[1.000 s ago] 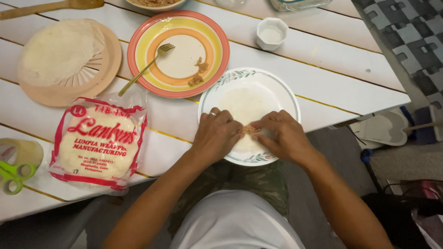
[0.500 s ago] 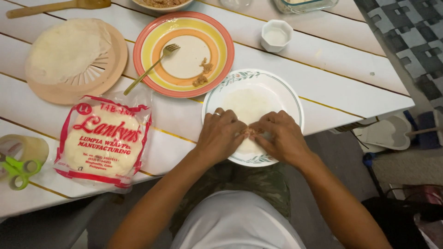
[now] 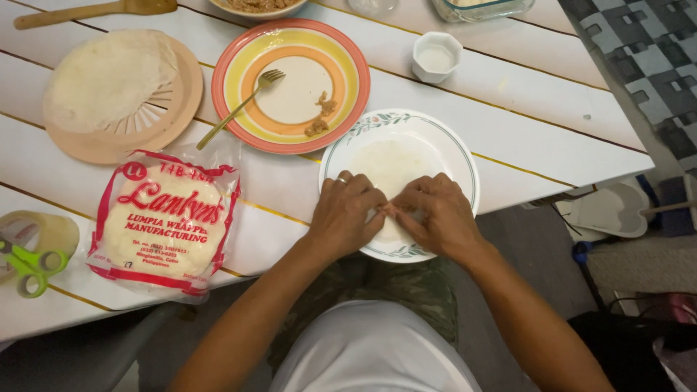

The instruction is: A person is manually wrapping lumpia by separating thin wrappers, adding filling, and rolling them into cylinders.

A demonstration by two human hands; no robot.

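Note:
A thin pale wrapper (image 3: pixel 396 163) lies on a white plate with a green leaf rim (image 3: pixel 465 163) at the table's near edge. My left hand (image 3: pixel 348 212) and my right hand (image 3: pixel 435 214) rest side by side on the wrapper's near part, fingertips meeting at its middle and pinching the wrapper over something hidden beneath them. A ring shows on my left hand.
A striped orange and yellow plate (image 3: pixel 348 72) holds a fork (image 3: pixel 239 109) and bits of brown filling. A stack of wrappers (image 3: pixel 109 80) sits on a round tan holder, a red and white wrapper pack (image 3: pixel 163 225) below it. Small white cup (image 3: pixel 435 56), green scissors (image 3: pixel 29 265), wooden spoon (image 3: pixel 87 11).
The view has shifted slightly. Both hands stay on the wrapper with their fingertips drawn a little closer together.

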